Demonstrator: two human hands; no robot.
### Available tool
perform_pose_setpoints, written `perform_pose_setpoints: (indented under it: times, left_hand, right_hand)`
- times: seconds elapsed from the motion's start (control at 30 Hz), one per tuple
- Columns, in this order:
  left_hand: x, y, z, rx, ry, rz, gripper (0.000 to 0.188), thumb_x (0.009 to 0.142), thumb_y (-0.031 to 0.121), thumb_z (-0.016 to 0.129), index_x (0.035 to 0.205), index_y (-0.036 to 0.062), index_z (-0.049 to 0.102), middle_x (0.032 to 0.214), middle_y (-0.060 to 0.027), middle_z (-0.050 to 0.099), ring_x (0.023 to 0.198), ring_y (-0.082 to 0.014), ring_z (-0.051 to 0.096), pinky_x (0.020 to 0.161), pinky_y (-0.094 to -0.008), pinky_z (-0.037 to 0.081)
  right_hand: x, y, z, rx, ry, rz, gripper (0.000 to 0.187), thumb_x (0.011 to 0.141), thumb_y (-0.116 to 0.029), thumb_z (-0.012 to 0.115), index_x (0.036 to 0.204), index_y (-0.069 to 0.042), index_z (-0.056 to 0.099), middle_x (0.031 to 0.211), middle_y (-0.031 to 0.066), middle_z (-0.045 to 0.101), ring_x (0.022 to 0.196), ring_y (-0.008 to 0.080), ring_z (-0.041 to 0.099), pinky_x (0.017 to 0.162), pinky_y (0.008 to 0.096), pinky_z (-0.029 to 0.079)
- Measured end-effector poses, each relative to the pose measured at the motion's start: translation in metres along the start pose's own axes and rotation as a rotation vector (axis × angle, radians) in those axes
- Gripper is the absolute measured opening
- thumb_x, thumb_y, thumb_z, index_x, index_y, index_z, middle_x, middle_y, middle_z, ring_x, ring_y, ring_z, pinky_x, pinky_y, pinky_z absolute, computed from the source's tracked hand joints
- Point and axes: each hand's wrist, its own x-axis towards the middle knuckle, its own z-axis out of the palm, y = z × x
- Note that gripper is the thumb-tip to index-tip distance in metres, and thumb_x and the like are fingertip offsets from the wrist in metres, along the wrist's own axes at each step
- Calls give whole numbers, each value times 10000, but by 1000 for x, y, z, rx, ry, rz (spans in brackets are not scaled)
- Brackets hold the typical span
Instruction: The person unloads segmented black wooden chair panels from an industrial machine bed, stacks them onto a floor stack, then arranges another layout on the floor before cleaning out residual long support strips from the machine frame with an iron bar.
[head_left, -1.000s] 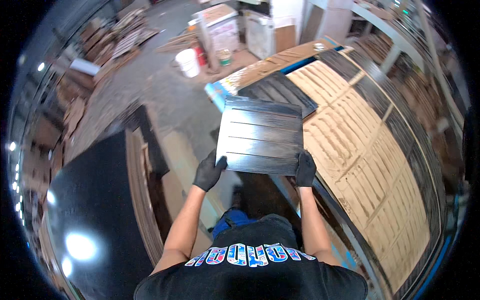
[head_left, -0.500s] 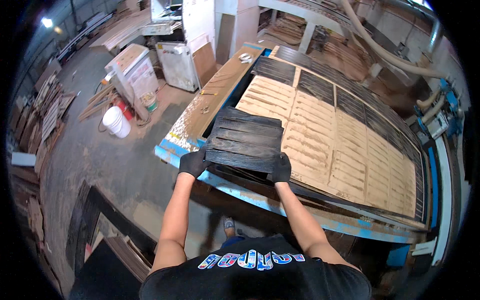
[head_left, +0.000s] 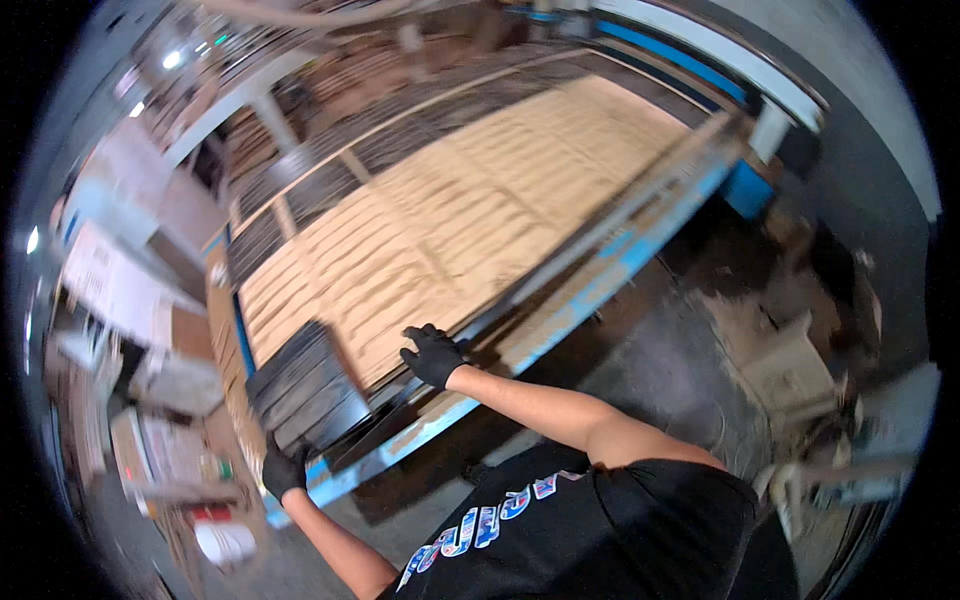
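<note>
A dark grooved panel (head_left: 308, 388) sits at the eight o'clock corner of the blue-edged bench (head_left: 625, 248). At its seven o'clock edge is the gloved left hand (head_left: 283, 470); blur hides whether its grip pinches. Toward three o'clock, the gloved right hand (head_left: 433, 356) is off the panel, grip spread. Ridged tan sheeting (head_left: 450, 235) stretches toward one o'clock.

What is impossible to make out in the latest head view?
All in the head view:
Panel: underside, hidden by its own top.
Left hand: how firmly it holds; dark on dark, blurred.
Right hand: whether it touches the pale board; blurred.
Bucket: contents; blurred.
</note>
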Motion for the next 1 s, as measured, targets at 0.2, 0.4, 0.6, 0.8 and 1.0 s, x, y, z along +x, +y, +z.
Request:
perform_pose_setpoints:
  times: [0.2,0.4,0.6,0.8,1.0]
  left_hand:
    - [-47,222,25,-138,-99,272,635,748,364,693,1289,138,449,874,-227,631,827,-389,610,704,-455,476]
    - [-86,428,60,-235,-202,590,505,764,343,680,1210,152,541,750,-145,625,733,-327,612,657,-421,478]
    - [-100,606,49,-123,-294,852,426,819,335,596,1189,127,559,1014,-193,626,923,-361,596,789,-429,478]
    - [-100,753,79,-253,-171,1144,381,818,352,596,1138,147,577,811,-152,643,794,-338,608,691,-432,482]
    - [-102,909,131,-453,-142,1113,316,812,314,605,1077,142,620,839,-125,643,815,-299,594,729,-391,467]
  right_hand:
    - [-54,168,-115,416,-72,238,440,894,-291,485,1261,-51,456,1193,184,497,1007,280,552,853,396,452]
    - [-133,317,-205,656,196,330,356,862,-247,553,1137,-21,549,991,142,621,915,249,589,827,343,457]
    - [-182,397,-307,521,329,425,294,882,-193,537,1119,-22,568,1111,108,607,1043,199,556,892,303,422]
    - [-191,444,-389,509,553,458,268,887,-155,545,1119,-22,557,1090,98,607,1040,238,562,892,314,422]
    - [-182,529,-487,376,577,530,196,886,-98,532,1055,-22,597,1002,78,619,945,172,572,854,283,428]
